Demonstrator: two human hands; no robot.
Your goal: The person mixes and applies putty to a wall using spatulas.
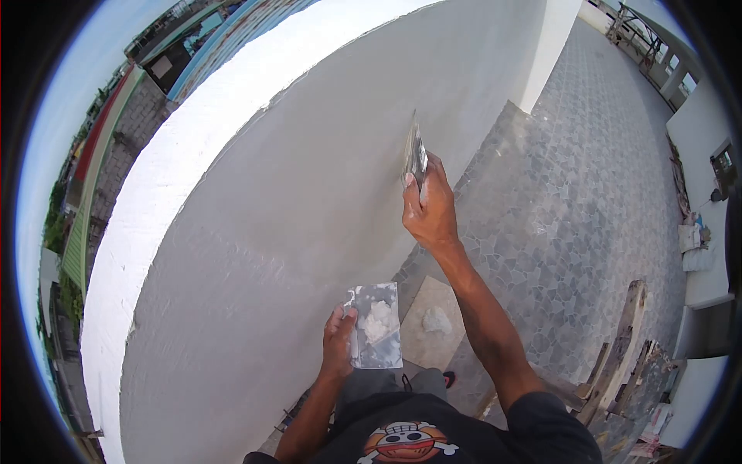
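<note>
My right hand (431,207) is closed round a putty knife (416,153), raised close in front of the grey wall (309,170). The blade points up and is seen nearly edge-on. Lower down, my left hand (338,332) grips the left edge of a smeared, flat rectangular plate (388,356). A lump of white putty (379,321) sits on that plate. Below, on the floor, lies a beige board (417,344) carrying another pale lump (437,319).
White paint covers the wall's top (147,209); rooftops (205,54) show beyond it. Stone-patterned paving (556,201) stretches along the right. Wooden planks (614,356) lie at the lower right, near a white building (703,247).
</note>
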